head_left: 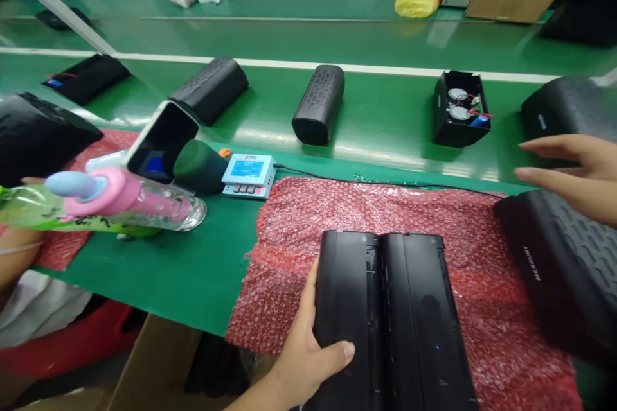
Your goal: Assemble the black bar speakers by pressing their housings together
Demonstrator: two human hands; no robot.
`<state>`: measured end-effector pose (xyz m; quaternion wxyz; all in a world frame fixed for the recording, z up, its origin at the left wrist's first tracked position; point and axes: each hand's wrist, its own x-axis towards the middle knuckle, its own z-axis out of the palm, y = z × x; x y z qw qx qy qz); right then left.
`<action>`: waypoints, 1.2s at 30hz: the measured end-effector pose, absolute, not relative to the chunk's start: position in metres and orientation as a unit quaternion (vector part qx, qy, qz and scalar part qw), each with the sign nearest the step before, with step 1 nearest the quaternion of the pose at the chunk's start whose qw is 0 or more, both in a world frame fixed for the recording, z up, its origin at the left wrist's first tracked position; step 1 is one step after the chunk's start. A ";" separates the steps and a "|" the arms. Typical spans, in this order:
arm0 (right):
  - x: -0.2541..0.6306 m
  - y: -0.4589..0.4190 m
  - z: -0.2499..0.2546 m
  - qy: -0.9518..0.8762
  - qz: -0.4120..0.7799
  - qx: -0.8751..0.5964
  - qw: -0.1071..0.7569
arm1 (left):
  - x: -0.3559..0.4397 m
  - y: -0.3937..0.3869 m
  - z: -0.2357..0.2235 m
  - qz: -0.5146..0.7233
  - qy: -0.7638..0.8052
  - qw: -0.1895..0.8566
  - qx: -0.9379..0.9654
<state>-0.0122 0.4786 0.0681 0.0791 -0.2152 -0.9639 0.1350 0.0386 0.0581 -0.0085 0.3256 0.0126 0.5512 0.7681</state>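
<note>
Head: black casings (349, 308) between hands (306, 356).

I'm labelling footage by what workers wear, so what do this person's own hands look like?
Both the left hand and the right hand are bare: no gloves, and no rings, watch or markings that I can see. The left thumbnail looks short and plain. No sleeve can be made out at either wrist.

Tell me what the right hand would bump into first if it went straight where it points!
Probably the open black plastic box with round white parts: the right hand points left, towards its lower edge. Depth is unclear, so it might pass over or miss.
</note>
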 end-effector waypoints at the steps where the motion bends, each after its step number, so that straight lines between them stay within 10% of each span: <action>1: -0.028 0.482 0.068 -0.968 0.122 -0.211 0.057 | 0.039 0.058 -0.010 0.765 0.558 0.321 0.007; 22: -0.158 0.493 0.013 -0.978 -0.129 -0.160 -0.020 | 0.035 0.060 -0.021 0.708 0.663 0.239 -0.055; 36: 0.085 0.395 0.035 -0.979 -0.144 0.073 0.125 | 0.028 0.062 -0.022 0.704 0.670 0.234 -0.030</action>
